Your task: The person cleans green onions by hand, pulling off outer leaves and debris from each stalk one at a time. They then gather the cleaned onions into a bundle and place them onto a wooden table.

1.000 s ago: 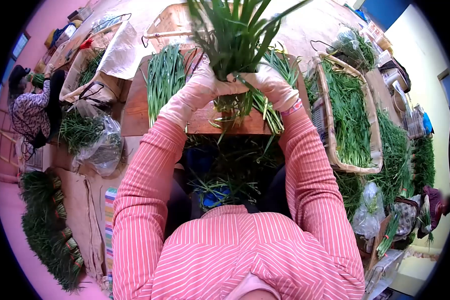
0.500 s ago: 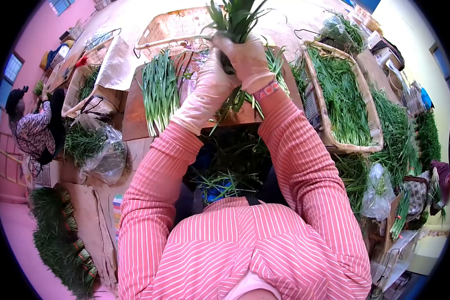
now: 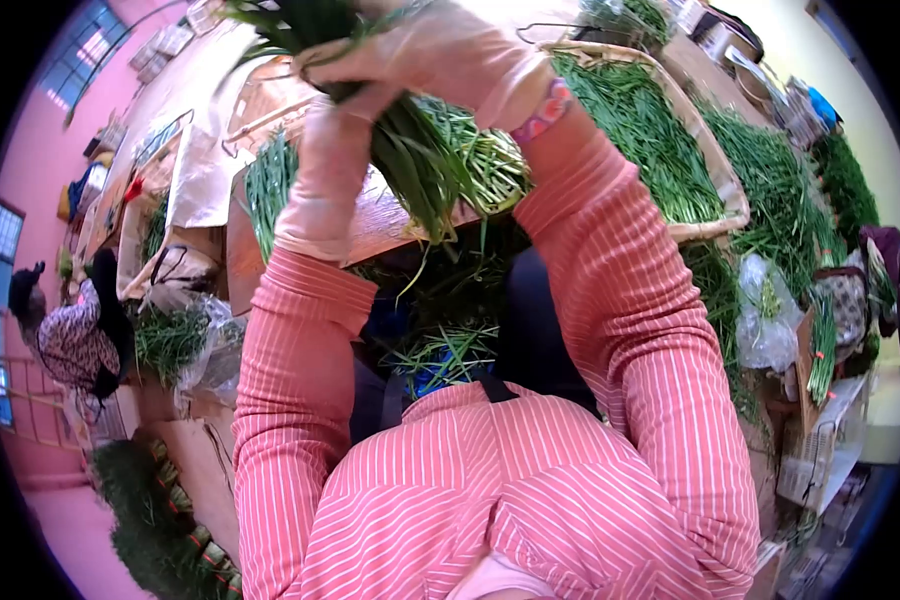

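Note:
A bunch of long green stalks (image 3: 410, 165) hangs tilted in front of me, its leaves spreading at the upper left and its other end toward the lower right. My left hand (image 3: 328, 165), in a pale glove, is closed round the bunch from below. My right hand (image 3: 450, 60), also gloved, grips it higher up, slightly blurred. Behind them, a wooden board (image 3: 370, 215) bears a row of green stalks (image 3: 270, 185) on the left and a loose pile with pale stems (image 3: 490, 165) on the right.
A lined basket (image 3: 735, 215) full of green stalks (image 3: 640, 135) stands at the right. Another basket (image 3: 260, 105) is behind the board. A person (image 3: 75, 325) sits at the far left. Loose trimmings (image 3: 450, 350) lie below the board, and tied bundles (image 3: 175, 510) at the lower left.
Both hands have moved left with the bunch, which has turned from leaves up to a slant. The pale-stemmed pile on the board shows more. The whole view has shifted a little.

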Demonstrator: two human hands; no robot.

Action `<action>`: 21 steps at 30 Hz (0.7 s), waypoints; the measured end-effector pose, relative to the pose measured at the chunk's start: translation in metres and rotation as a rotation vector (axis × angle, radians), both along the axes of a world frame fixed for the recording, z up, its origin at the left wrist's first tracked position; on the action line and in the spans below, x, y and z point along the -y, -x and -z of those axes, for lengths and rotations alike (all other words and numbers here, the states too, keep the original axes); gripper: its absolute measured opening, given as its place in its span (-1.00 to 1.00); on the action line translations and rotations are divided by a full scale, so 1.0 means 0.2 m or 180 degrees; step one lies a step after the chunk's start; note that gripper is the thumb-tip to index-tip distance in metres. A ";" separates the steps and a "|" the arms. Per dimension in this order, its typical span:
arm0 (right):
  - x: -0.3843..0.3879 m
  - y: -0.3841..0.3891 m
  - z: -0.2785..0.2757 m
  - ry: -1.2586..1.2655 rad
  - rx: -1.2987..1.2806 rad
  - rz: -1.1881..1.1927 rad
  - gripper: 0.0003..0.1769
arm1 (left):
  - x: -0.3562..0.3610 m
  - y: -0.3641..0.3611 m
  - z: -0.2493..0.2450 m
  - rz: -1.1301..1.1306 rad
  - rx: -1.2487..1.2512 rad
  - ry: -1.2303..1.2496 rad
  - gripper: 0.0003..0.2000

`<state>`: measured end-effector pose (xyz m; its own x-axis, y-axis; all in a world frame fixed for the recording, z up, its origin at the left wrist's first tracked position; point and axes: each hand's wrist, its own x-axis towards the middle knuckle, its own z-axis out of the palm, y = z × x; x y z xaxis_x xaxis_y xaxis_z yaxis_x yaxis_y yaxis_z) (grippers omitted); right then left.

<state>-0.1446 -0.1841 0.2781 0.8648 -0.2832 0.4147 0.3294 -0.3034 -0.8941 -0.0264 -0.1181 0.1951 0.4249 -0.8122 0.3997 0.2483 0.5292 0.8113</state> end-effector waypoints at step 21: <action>0.01 0.74 1.06 0.0659 -0.0598 0.3530 -0.45 | 0.15 0.34 0.34 -0.0218 -0.1622 -0.0577 -0.75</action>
